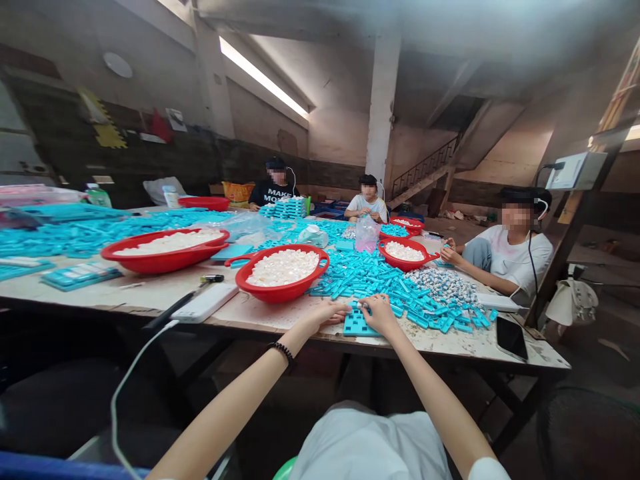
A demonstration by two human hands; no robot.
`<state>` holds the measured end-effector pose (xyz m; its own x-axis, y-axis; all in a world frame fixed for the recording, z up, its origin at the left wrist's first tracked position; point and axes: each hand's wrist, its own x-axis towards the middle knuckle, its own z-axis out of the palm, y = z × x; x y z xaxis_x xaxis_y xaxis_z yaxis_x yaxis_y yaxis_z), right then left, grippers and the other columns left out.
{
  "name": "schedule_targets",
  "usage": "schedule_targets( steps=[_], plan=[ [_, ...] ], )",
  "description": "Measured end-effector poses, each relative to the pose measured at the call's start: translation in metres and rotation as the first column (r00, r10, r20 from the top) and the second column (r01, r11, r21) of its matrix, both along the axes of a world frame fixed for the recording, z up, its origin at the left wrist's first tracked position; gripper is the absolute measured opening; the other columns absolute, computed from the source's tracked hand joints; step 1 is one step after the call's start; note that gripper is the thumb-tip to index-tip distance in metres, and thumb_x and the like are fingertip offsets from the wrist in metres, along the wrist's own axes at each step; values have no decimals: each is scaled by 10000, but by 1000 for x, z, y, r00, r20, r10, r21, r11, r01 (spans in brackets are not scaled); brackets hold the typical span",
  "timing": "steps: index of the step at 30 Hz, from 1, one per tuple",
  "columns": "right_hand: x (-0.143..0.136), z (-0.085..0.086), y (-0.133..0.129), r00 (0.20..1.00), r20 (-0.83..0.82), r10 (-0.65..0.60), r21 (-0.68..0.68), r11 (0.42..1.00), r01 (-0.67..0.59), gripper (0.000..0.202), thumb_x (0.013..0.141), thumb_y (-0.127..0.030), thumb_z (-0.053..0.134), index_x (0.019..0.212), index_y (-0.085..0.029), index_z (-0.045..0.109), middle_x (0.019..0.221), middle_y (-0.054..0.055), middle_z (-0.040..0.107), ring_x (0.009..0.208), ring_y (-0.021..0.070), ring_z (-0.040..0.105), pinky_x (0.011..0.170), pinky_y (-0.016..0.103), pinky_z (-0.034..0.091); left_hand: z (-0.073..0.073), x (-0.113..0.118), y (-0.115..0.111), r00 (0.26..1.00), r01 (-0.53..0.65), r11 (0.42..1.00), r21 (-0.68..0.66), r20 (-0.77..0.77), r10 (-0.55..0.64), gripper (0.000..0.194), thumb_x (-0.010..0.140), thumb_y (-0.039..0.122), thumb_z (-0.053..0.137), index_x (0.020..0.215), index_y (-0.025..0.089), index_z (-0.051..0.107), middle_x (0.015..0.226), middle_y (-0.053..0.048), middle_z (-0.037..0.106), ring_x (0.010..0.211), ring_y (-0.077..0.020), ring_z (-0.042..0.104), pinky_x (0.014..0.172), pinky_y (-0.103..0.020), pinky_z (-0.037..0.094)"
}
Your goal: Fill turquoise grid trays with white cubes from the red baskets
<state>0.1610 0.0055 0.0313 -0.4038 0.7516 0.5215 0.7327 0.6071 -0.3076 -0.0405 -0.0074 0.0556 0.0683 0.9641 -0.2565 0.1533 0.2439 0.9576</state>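
A flat light-blue plastic panel [356, 325] with rows of square holes lies at the table's near edge, in front of me. My left hand [330, 313] grips its upper left side, thumb and fingers at the edge. Over the panel's upper right part, my right hand [380, 312] has its fingertips pinched together; whatever is between them is too small to make out. Right behind my hands spreads a heap of loose blue plastic pieces [367, 277]. A red basin [281, 294] of small white pieces [283, 267] stands beyond my left hand.
More red basins stand at left [150, 264] and right [407, 264]. Small white-and-blue pieces [443, 287] are piled at right, near a phone [511, 339]. A white power bank [207, 303] with a cable lies at left. Three other people sit around the table.
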Motion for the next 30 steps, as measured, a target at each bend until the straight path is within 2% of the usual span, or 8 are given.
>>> schedule_targets(
  steps=[6,11,16,20,22,25,27,30],
  plan=[
    [0,0,-1,1000,-7,-1,4,1000,1,227,923,-163,594,1120,-222,689,1036,60,746,1087,250,610,1068,448,297,-1,-1,1,1000,11,1000,-1,-10,-11,364,569,384,905,781,177,693,859,-79,770,925,-226,724,799,-240,583],
    [1,0,0,1000,13,-10,10,1000,9,209,929,-174,581,1099,-227,690,1037,58,747,1084,245,612,1058,439,305,-7,-4,6,999,35,999,16,26,-35,366,584,378,908,825,165,735,877,-78,772,864,-202,720,809,-248,582],
    [-1,-2,2,1000,22,-9,8,1000,9,222,927,-173,572,1107,-231,688,1049,58,747,1087,247,615,1062,450,306,-14,-5,10,997,37,999,20,72,-39,324,588,362,913,761,159,729,782,-62,750,797,-185,709,783,-248,575],
    [-1,-6,3,999,33,-4,-11,1000,4,225,928,-177,562,1102,-225,696,1057,73,743,1089,264,619,1067,487,309,-14,-6,6,994,31,999,34,102,-34,348,587,376,912,777,137,745,825,-93,758,844,-207,716,810,-267,564],
    [-1,-7,3,1000,24,3,17,1000,-4,272,915,-165,561,1148,-220,689,1129,88,725,1138,277,601,1071,495,319,-15,-6,4,992,42,998,47,113,-47,382,597,397,908,827,130,759,869,-108,766,881,-220,721,827,-277,561],
    [-5,0,7,997,-75,-8,24,1000,10,469,869,-166,600,1335,-222,602,1308,112,649,1249,291,550,1079,483,358,-17,-10,5,992,59,996,71,111,-67,402,627,423,897,865,131,759,886,-110,770,895,-222,726,842,-286,561],
    [-10,10,11,978,-207,-26,-77,997,10,546,845,-192,638,1386,-217,565,1303,116,651,1213,280,589,1034,441,436,-18,-12,6,992,47,997,66,118,-54,391,644,417,893,881,140,751,886,-105,771,893,-221,731,843,-289,567],
    [-18,22,14,937,-346,41,-197,973,-116,403,836,-189,638,1238,-213,668,1150,80,719,1046,233,676,935,359,516,-18,-14,6,981,13,999,50,191,-23,341,673,371,889,868,147,721,868,-105,765,881,-220,735,834,-294,578]
  ],
)
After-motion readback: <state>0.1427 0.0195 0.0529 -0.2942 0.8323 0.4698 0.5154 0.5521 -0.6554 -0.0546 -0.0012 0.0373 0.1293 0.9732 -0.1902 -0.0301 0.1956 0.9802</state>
